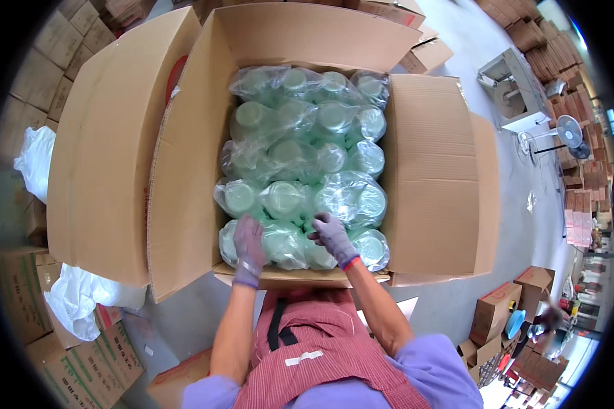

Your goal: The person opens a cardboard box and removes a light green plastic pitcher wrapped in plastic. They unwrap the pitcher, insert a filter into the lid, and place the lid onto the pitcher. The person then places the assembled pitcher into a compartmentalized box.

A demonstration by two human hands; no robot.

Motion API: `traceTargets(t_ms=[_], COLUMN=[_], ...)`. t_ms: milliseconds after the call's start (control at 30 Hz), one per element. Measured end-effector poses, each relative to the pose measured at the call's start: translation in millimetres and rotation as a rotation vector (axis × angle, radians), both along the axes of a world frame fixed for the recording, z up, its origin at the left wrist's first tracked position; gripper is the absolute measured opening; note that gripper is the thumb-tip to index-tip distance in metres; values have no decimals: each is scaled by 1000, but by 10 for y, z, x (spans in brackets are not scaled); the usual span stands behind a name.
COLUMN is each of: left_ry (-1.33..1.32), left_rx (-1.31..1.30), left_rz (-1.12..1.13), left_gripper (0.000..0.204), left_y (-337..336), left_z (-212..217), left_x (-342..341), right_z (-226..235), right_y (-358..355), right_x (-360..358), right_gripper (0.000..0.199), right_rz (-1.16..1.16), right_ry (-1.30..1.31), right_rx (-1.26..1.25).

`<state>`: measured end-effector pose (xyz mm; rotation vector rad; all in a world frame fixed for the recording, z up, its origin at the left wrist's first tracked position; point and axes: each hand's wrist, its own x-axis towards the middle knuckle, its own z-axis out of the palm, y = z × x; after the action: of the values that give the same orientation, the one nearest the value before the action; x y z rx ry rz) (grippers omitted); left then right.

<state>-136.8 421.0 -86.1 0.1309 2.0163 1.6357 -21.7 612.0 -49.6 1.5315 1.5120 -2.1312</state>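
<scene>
Box (191, 157): open, flaps spread, directly before the person. Inside the box, green jars (283, 199) stand in rows, wrapped in clear bags (351, 194). Right hand (331, 235): gloved, fingers curled, over the jars right of the box's near middle — whether it pinches a bag, cannot tell. Left hand (249, 242): gloved, on the jars at the box's near left; grip cannot be determined. Advised: settle jars gently, keep rows level — tuck loose bag edges inside the box.
</scene>
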Motion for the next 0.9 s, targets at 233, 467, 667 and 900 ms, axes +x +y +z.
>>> traceTargets(t_ms=[233, 467, 667, 900], left_ry=[249, 165, -299, 315], left_rx=[-611, -607, 23, -376], left_rz=[-524, -385, 352, -264], left_gripper=[57, 44, 38, 23], left_y=[175, 134, 237, -53], left_z=[-1000, -1183, -334, -478], left_x=[-516, -439, -99, -62], right_z=[49, 266, -606, 128], right_y=[986, 230, 241, 407], right_x=[885, 803, 406, 564], right_gripper=[56, 44, 33, 36], right_rz=[-535, -314, -519, -214], right_ry=[129, 191, 200, 112], right_rx=[385, -116, -220, 30])
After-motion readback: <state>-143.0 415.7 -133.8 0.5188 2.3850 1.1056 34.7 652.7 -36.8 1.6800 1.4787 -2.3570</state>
